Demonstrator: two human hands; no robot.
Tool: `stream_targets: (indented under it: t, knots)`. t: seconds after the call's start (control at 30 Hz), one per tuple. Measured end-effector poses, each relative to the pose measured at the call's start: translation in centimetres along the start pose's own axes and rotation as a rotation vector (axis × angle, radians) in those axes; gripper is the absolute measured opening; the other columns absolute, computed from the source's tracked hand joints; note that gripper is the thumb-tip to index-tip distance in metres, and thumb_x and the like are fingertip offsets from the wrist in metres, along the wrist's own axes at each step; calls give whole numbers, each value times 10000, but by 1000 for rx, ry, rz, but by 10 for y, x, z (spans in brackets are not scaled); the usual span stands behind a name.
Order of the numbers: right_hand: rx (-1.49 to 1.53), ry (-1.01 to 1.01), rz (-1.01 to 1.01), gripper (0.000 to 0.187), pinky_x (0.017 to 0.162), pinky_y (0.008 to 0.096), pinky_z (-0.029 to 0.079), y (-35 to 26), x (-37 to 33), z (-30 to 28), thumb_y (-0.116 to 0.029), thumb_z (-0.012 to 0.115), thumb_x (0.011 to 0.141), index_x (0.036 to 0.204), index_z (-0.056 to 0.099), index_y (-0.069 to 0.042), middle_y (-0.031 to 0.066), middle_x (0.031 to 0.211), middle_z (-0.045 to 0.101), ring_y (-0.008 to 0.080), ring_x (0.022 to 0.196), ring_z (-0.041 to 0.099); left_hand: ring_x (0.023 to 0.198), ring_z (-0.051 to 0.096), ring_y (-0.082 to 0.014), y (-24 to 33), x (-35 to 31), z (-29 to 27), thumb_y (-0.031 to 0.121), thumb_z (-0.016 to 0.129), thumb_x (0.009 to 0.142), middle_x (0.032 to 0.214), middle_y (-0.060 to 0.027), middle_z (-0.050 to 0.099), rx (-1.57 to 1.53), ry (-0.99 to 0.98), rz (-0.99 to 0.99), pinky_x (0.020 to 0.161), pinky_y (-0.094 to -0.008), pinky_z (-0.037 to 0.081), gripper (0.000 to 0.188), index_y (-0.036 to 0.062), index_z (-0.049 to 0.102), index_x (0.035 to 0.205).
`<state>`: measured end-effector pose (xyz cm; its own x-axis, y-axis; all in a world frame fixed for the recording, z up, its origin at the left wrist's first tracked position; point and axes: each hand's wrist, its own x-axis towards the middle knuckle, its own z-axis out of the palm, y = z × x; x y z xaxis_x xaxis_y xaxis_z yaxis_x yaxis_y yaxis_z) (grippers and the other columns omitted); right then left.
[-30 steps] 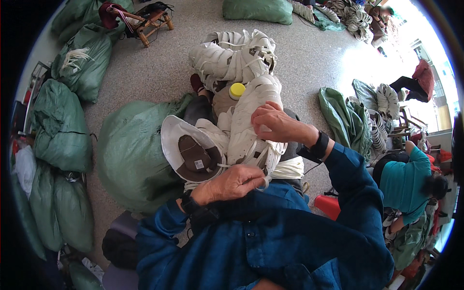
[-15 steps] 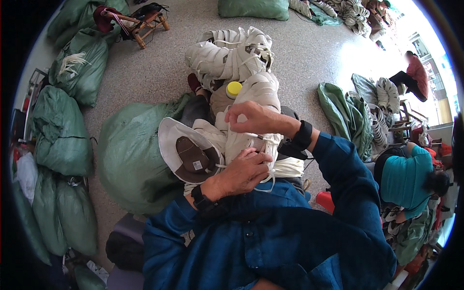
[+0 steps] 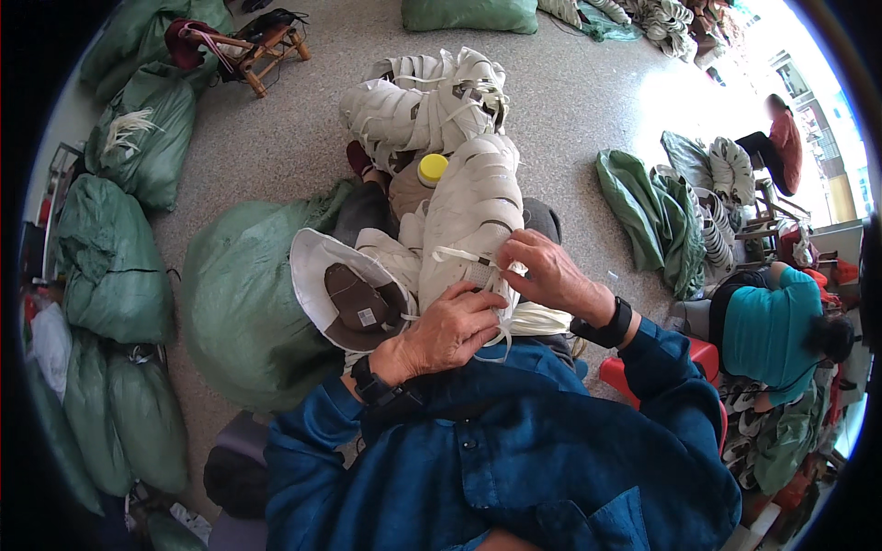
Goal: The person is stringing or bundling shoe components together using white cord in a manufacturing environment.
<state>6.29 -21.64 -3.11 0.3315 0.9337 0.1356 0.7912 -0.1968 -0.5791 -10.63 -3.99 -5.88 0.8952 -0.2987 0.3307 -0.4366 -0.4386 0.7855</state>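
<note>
A nested row of cream shoe uppers (image 3: pixel 473 188) lies across my lap, with the nearest one under my hands. My left hand (image 3: pixel 450 329) is closed on the near end of that upper, fingertips pressed beside its eyelets. My right hand (image 3: pixel 551 275) pinches at the upper's right eyelet edge, where a white shoelace (image 3: pixel 464 255) crosses; the exact pinch point is partly hidden by the fingers. Left of it, another upper (image 3: pixel 312 275) lies with its pale lining and brown inner part facing up. A bundle of pale laces (image 3: pixel 540 319) rests beneath my right wrist.
Another pile of laced uppers (image 3: pixel 413 110) is beyond my knees, beside a yellow-lidded container (image 3: pixel 432 169). A full green sack (image 3: pixel 253 303) leans at my left; more green sacks (image 3: pixel 115 257) line the left side. A red stool (image 3: pixel 703 358) and a person in teal (image 3: pixel 772 321) are at right.
My right hand has come down and right from above the upper to its eyelet edge. My left hand stays on the upper. The view has shifted slightly.
</note>
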Motion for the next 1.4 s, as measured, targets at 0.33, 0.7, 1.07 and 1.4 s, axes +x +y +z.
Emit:
stream_targets:
  t: [0.33,0.7,1.07,1.4]
  knots:
    - [249,-225,245,116,777,379,531,-4,-20,-19,-103,729,884,934,673,-14,108,914,707,252,854,693,1168,633,-295,3,-2,-1,107,688,917,1216,-131,694,-6,-3,-21,1141,-464,387,112,11,704,973]
    - [490,-256,87,127,763,294,523,-23,2,-20,-132,721,947,980,687,-14,40,892,669,146,787,619,1165,632,-301,0,-4,1,112,686,925,1226,-143,686,2,-40,-54,1143,-458,372,113,14,697,978]
    - [-249,274,147,105,663,453,523,2,10,-15,-8,601,880,979,635,-12,166,918,625,395,806,651,1163,627,-264,0,-1,4,119,690,932,1237,-98,682,-10,-10,-39,1133,-434,374,88,40,695,972]
    - [417,-201,276,105,684,279,501,-17,-20,-32,-52,705,869,940,639,-13,25,887,621,100,764,592,1159,633,-278,0,-1,6,116,692,920,1204,-119,692,21,31,-12,1121,-434,384,97,28,697,960]
